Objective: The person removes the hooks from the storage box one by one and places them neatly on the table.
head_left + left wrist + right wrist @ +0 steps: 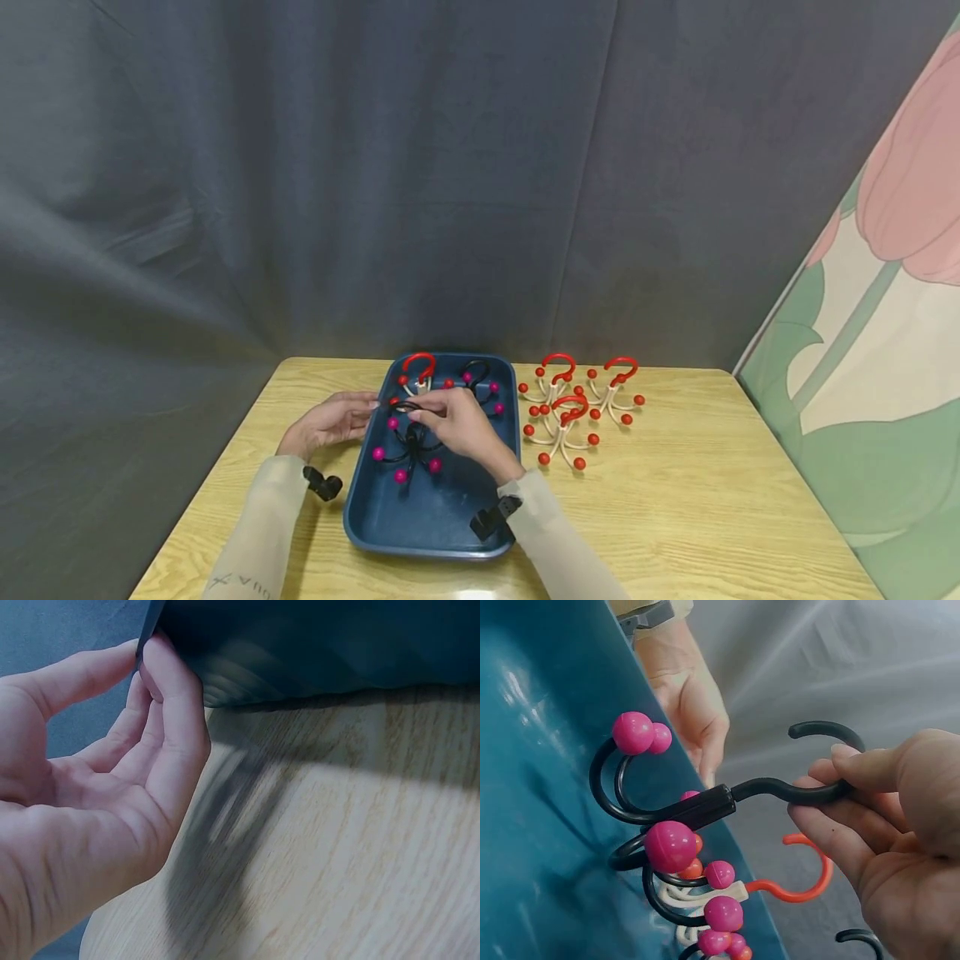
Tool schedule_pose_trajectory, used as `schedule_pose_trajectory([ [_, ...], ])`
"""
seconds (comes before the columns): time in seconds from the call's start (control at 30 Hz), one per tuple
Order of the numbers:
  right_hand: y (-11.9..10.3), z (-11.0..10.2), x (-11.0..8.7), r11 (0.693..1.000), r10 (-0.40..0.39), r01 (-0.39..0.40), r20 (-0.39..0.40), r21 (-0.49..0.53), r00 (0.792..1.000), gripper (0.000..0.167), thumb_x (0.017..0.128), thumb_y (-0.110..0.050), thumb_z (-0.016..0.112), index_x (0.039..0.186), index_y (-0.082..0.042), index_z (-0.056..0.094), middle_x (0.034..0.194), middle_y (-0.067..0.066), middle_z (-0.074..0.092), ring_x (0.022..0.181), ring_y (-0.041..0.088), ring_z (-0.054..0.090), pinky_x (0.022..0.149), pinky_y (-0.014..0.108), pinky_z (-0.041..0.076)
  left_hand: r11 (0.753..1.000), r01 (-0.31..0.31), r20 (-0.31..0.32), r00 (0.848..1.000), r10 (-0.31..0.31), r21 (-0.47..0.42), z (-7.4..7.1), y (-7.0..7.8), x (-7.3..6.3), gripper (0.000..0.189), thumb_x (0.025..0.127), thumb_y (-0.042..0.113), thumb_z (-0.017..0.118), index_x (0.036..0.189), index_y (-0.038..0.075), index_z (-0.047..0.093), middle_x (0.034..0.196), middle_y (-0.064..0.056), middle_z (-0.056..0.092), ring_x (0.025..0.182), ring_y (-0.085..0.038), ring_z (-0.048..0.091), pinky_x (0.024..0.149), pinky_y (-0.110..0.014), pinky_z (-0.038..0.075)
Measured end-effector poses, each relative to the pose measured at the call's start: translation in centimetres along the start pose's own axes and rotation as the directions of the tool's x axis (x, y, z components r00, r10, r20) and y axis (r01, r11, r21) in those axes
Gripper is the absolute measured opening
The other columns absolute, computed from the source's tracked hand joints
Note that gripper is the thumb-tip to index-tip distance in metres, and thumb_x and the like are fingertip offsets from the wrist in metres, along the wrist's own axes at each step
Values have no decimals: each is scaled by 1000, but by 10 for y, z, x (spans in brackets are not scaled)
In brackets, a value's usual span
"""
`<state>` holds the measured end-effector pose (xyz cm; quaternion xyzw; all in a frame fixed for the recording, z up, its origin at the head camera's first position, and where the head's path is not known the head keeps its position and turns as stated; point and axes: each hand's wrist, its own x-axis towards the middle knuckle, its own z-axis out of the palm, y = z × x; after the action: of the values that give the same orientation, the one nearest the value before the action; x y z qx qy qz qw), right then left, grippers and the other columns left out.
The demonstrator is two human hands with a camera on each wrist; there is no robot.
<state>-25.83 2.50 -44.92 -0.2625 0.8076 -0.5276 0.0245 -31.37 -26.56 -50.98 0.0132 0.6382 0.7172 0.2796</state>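
My right hand [900, 825] pinches the curved top of a black hanging hook [720, 802] whose several curled arms end in pink balls. The hook stands in the blue tray [431, 529], its arms spread low in the near-left middle. My left hand [333, 423] is at the tray's left side; in the left wrist view its thumb and fingers pinch the tray rim [150, 626]. Behind the held hook, a hook with a red top [431, 363] and white arms with red balls stands in the tray. Beside it is another black hook [487, 367] with pink balls.
Three hooks with red tops and white arms, such as the front one [573, 408], stand on the wooden table [697, 483] right of the tray. A dark grey curtain [450, 183] hangs behind the table; a flower-patterned panel [885, 333] is at the right.
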Motion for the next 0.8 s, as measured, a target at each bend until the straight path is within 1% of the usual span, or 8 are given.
schedule_pose_trajectory([
  [0.17, -10, -8, -2, 999, -36, 36, -2, -24, 999, 23, 97, -15, 76, 120, -12, 80, 107, 5, 82, 68, 22, 65, 50, 19, 35, 1000, 0, -5, 1000, 0, 10, -1, 0, 1, 57, 111, 12, 52, 159, -9, 31, 107, 3, 78, 97, -11, 75, 86, -26, 63],
  [0.23, -14, -12, -3, 997, -61, 60, -5, -43, 998, 23, 98, -14, 75, 121, -12, 80, 108, 5, 82, 71, 22, 69, 51, 19, 36, 1000, 3, -11, 1000, -3, 10, -2, 0, 1, 56, 110, 13, 54, 158, -8, 33, 108, 3, 78, 97, -11, 75, 86, -26, 63],
  [0.4, -24, -22, -8, 995, -86, 85, -7, -52, 996, 25, 98, -14, 75, 123, -11, 79, 111, 6, 82, 83, 12, 75, 57, 18, 44, 1000, 5, -14, 1000, -5, 7, -1, 0, 0, 52, 110, 11, 53, 156, -7, 35, 106, 3, 78, 95, -10, 74, 84, -26, 63],
  [0.47, -28, -27, -10, 996, -82, 81, -11, -40, 997, 26, 98, -14, 75, 123, -12, 79, 112, 5, 82, 85, 13, 77, 60, 18, 47, 1000, 0, -6, 1000, 0, 5, -1, 0, 0, 51, 111, 11, 52, 156, -7, 35, 106, 3, 78, 96, -11, 75, 84, -26, 63],
  [0.6, -35, -37, -14, 996, -89, 89, -26, -10, 996, 26, 97, -14, 77, 122, -12, 80, 111, 4, 82, 91, 22, 79, 66, 17, 53, 1000, -8, 2, 1000, 8, -1, -1, -1, 0, 49, 111, 11, 51, 155, -6, 38, 107, 3, 79, 97, -12, 75, 85, -26, 64],
  [0.67, -38, -43, -16, 995, -102, 102, -31, 8, 994, 25, 96, -14, 77, 121, -11, 80, 110, 5, 82, 93, 23, 80, 69, 18, 56, 1000, -9, 5, 1000, 9, -1, -1, -1, 0, 49, 111, 11, 51, 155, -6, 38, 108, 3, 79, 98, -12, 75, 85, -27, 64],
  [0.73, -42, -50, -19, 994, -109, 109, -37, 15, 993, 25, 96, -13, 78, 120, -12, 80, 110, 5, 82, 92, 21, 80, 68, 19, 56, 1000, -10, 7, 1000, 10, -1, -1, -1, 0, 50, 111, 11, 51, 156, -6, 38, 108, 3, 79, 98, -12, 75, 86, -27, 63],
  [0.8, -46, -57, -22, 993, -115, 116, -37, 29, 993, 24, 96, -13, 78, 120, -12, 80, 111, 6, 82, 94, 21, 80, 71, 22, 59, 1000, -8, 4, 1000, 8, -1, -1, 0, 1, 51, 111, 11, 52, 156, -7, 36, 109, 2, 79, 98, -12, 75, 86, -26, 63],
])
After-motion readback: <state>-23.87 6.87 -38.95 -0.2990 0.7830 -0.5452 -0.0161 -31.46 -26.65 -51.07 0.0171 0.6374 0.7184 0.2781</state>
